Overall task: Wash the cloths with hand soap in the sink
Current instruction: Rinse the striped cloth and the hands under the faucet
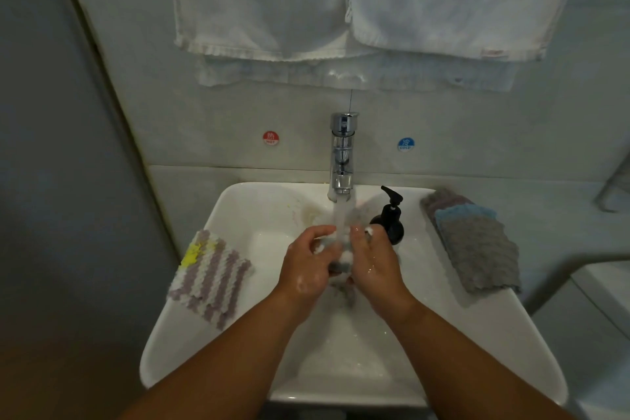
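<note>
My left hand (pixel 308 266) and my right hand (pixel 370 264) together grip a bunched, soapy grey-and-white cloth (pixel 342 257) over the middle of the white sink (pixel 238 215). Water runs from the chrome tap (pixel 342 157) straight onto the cloth and my fingers. Suds cling to both hands. A black soap pump bottle (pixel 390 216) stands on the sink just right of my right hand. A purple-and-white striped cloth (pixel 213 278) with a yellow patch hangs over the sink's left rim. A stack of grey, blue and pink cloths (pixel 472 242) lies on the right rim.
White towels (pixel 341 10) hang on the tiled wall above the tap. A red hot sticker (pixel 270 138) and a blue cold sticker (pixel 405 144) flank the tap. A grey wall stands close on the left.
</note>
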Demonstrator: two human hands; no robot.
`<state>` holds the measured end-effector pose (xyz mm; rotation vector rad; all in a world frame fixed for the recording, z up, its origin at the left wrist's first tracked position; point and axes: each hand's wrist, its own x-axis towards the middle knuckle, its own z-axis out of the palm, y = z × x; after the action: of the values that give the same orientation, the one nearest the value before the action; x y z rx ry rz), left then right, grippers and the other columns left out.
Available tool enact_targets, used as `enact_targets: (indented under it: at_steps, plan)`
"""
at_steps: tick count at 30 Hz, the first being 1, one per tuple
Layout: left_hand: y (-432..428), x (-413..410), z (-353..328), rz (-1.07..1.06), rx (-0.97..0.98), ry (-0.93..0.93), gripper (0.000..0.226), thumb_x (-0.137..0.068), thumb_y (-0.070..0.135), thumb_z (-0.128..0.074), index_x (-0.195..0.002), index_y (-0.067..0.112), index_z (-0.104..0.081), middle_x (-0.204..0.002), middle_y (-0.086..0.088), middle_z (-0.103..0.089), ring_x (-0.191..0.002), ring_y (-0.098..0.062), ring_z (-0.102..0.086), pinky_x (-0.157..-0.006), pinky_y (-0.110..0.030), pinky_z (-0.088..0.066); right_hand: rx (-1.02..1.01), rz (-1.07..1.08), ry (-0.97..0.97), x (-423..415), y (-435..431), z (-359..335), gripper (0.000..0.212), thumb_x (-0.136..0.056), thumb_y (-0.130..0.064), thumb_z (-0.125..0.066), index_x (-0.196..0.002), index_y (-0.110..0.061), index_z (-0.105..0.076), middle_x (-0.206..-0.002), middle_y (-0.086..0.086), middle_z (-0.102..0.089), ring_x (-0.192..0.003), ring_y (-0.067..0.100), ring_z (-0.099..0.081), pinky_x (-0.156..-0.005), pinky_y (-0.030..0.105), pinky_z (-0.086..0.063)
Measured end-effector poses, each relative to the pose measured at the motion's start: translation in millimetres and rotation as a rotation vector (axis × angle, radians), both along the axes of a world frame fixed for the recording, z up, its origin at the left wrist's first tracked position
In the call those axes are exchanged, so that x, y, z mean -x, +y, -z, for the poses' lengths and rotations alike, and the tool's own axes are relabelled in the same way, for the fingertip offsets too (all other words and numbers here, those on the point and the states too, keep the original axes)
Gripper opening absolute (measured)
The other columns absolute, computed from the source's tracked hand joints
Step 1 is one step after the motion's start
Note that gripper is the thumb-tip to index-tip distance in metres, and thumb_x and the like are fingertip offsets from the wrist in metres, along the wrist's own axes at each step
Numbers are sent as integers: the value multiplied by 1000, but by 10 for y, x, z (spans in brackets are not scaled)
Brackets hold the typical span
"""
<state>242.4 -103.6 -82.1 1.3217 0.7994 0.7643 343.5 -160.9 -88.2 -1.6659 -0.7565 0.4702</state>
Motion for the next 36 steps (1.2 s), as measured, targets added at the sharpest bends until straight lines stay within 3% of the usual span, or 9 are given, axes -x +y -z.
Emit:
enact_targets:
  at_steps: [3,6,9,15,20,23,26,30,36]
  plan:
    - [17,-19,51,37,11,24,28,-98,8,-59,-111,32,-66,-114,-1,-69,-99,-21,-70,-78,-33,-63,-35,-18,136,-1,-39,-65,21,-106,-38,-43,-119,-23,-47,-105,3,-63,-91,20,-67,-63,37,-61]
    - [47,-42,123,-2,-65,176,17,-105,31,-51,-117,31,-63,-114,-3,-69,-98,-24,-69,-84,-45,-62,-25,-146,213,31,-69,-97,16,-102,-32,-54,-117,-27,-50,-109,4,-62,-93,21,-67,-63,35,-60]
    - [29,-27,123,-53,-176,322,28,-108,41,-36,-121,25,-56,-114,0,-64,-102,-19,-65,-94,-42,-58,-34,-272,216,98,-66,-83,20,-98,-30,-59,-118,-30,-54,-103,-1,-64,-91,17,-67,-61,26,-55]
    - [27,-54,115,-49,-263,454,44,-109,44,-29,-121,20,-63,-111,3,-65,-97,-14,-64,-88,-27,-53,80,-220,-152,59,14,-33,24,-105,-39,-45,-91,-24,-58,-85,-5,-63,-77,7,-63,-61,18,-47]
    - [28,-44,74,-75,-206,467,59,-106,54,-27,-105,17,-72,-105,-8,-73,-95,-24,-69,-94,-43,-57,145,-239,-512,36,54,-17,36,-102,-38,-39,-85,-23,-67,-81,-6,-67,-73,9,-65,-64,24,-49]
    - [-2,-23,19,-81,-182,429,56,-104,60,-29,-91,23,-69,-97,-7,-73,-88,-24,-69,-89,-46,-58,121,-99,-266,52,42,-5,46,-106,-46,-38,-81,-23,-68,-76,-5,-69,-71,5,-66,-63,17,-45]
    - [-12,-26,40,-52,-129,274,37,-102,57,-44,-99,25,-63,-101,1,-71,-92,-20,-71,-82,-43,-63,69,-16,-96,19,32,-13,43,-106,-47,-39,-84,-21,-66,-78,-4,-68,-76,5,-67,-64,10,-47]
    - [0,-30,55,-37,-22,83,16,-99,28,-63,-114,30,-57,-117,-8,-65,-99,-24,-70,-71,-33,-64,0,-24,88,-32,41,83,18,-104,-44,-46,-101,-31,-58,-100,1,-67,-95,17,-69,-86,41,-60]
    - [44,-28,106,-4,-29,74,27,-100,15,-61,-113,39,-60,-118,0,-65,-103,-20,-67,-86,-37,-62,-36,-151,209,-26,-6,-4,13,-101,-40,-55,-111,-33,-58,-105,2,-67,-96,21,-68,-68,29,-53]
